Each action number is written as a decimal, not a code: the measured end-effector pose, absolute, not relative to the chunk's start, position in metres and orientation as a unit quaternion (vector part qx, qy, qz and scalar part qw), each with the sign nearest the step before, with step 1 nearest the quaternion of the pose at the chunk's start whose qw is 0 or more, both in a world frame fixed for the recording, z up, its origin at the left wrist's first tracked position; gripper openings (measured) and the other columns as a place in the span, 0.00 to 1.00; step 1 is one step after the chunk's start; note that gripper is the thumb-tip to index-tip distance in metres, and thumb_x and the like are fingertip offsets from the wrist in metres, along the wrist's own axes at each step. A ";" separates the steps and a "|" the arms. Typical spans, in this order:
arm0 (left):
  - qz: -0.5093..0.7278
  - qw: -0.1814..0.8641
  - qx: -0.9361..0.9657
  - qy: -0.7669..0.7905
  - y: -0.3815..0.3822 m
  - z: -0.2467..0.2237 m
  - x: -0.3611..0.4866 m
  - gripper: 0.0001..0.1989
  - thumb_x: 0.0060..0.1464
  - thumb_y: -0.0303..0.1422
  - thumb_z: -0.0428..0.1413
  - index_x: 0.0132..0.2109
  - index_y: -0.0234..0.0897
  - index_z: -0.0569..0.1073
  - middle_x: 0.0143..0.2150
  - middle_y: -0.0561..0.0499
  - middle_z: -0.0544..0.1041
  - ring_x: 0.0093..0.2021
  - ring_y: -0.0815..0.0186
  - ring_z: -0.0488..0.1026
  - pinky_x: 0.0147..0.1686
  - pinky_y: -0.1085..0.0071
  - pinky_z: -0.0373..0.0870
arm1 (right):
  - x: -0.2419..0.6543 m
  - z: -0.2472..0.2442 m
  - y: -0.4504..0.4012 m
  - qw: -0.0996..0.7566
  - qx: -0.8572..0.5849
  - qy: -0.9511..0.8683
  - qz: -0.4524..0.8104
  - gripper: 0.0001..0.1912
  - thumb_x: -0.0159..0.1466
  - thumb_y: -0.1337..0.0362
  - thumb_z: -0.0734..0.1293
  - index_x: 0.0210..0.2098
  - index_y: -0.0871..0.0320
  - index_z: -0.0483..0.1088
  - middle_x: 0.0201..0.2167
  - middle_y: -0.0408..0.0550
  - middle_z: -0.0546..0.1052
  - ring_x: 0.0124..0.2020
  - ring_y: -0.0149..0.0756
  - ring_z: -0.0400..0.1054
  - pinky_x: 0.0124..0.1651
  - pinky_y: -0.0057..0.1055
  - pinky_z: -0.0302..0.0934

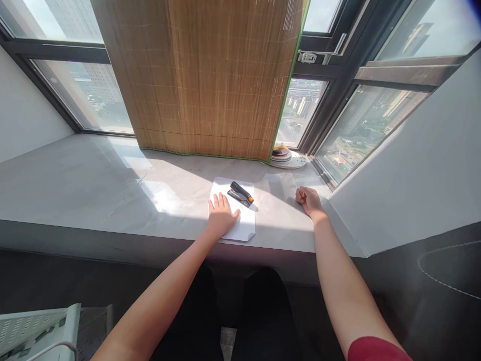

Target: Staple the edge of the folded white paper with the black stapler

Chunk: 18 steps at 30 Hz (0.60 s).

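Observation:
My left hand [221,218] lies flat with spread fingers on the left side of white paper [240,228], which rests on the window sill. Whether it is one sheet or a stack, I cannot tell. On the upper right of the paper sits a black stapler [241,194] with an orange tip, just beyond my left thumb and apart from it. Off to the right, my right hand [308,199] is curled closed at the sill's right end, away from the paper. Its fingers are folded in, and nothing shows in them.
A brown bamboo blind [210,80] hangs down to the back of the pale sill [93,185]. Behind my right hand, a small pile of plates [281,156] stands in the window corner. A white perforated appliance [37,328] is on the floor at lower left.

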<state>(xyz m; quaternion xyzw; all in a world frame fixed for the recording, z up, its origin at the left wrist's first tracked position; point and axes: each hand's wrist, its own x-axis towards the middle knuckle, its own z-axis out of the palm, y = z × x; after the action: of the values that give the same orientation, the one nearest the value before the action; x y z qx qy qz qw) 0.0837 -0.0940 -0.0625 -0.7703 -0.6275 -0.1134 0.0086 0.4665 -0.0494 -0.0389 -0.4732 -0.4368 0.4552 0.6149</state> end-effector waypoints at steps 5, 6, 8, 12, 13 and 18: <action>-0.124 -0.043 -0.766 -0.630 -0.083 -0.042 0.078 0.42 0.73 0.54 0.47 0.78 0.23 0.64 0.80 0.26 0.57 0.81 0.33 0.52 0.78 0.38 0.53 | 0.466 -0.048 -0.045 0.584 -0.516 -0.476 0.406 0.21 0.52 0.59 0.72 0.17 0.53 0.55 0.16 0.38 0.57 0.19 0.26 0.46 0.21 0.28 0.39; -0.133 -0.057 -0.766 -0.626 -0.076 -0.033 0.067 0.40 0.74 0.52 0.44 0.77 0.24 0.66 0.80 0.28 0.59 0.81 0.37 0.54 0.77 0.42 0.55 | 0.466 -0.050 -0.045 0.576 -0.525 -0.486 0.396 0.21 0.53 0.59 0.72 0.17 0.53 0.55 0.16 0.38 0.57 0.20 0.26 0.46 0.21 0.28 0.39; -0.171 -0.044 -0.768 -0.616 -0.060 -0.016 0.036 0.36 0.77 0.46 0.38 0.76 0.25 0.68 0.80 0.32 0.62 0.80 0.46 0.58 0.78 0.52 0.57 | 0.465 -0.052 -0.045 0.566 -0.535 -0.502 0.377 0.20 0.55 0.60 0.71 0.17 0.54 0.56 0.17 0.38 0.57 0.21 0.26 0.46 0.22 0.28 0.38; -0.122 -0.006 -0.692 -0.711 -0.029 -0.008 -0.037 0.34 0.74 0.43 0.41 0.78 0.31 0.64 0.83 0.35 0.55 0.83 0.40 0.47 0.78 0.36 0.49 | 0.463 -0.049 -0.047 0.546 -0.551 -0.524 0.352 0.19 0.58 0.60 0.68 0.16 0.54 0.58 0.17 0.39 0.57 0.22 0.28 0.46 0.23 0.29 0.39; -0.088 -0.021 -0.690 -0.719 -0.024 -0.012 -0.050 0.36 0.73 0.46 0.41 0.79 0.32 0.63 0.83 0.35 0.54 0.83 0.37 0.45 0.77 0.32 0.47 | 0.462 -0.049 -0.048 0.539 -0.558 -0.527 0.348 0.19 0.59 0.60 0.68 0.17 0.54 0.58 0.18 0.40 0.57 0.23 0.28 0.47 0.24 0.30 0.39; -0.053 -0.041 -0.693 -0.718 -0.019 -0.031 -0.067 0.40 0.72 0.49 0.36 0.81 0.31 0.56 0.84 0.32 0.50 0.83 0.33 0.44 0.75 0.26 0.42 | 0.452 -0.050 -0.048 0.447 -0.626 -0.568 0.291 0.22 0.61 0.59 0.71 0.20 0.52 0.55 0.18 0.38 0.55 0.23 0.30 0.45 0.24 0.33 0.39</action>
<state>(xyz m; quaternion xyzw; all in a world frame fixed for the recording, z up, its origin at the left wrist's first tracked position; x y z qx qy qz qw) -0.0670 -0.0188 -0.0307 -0.6928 -0.7180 -0.0529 -0.0407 0.4524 -0.0484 -0.0503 -0.6265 -0.5683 0.2910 0.4471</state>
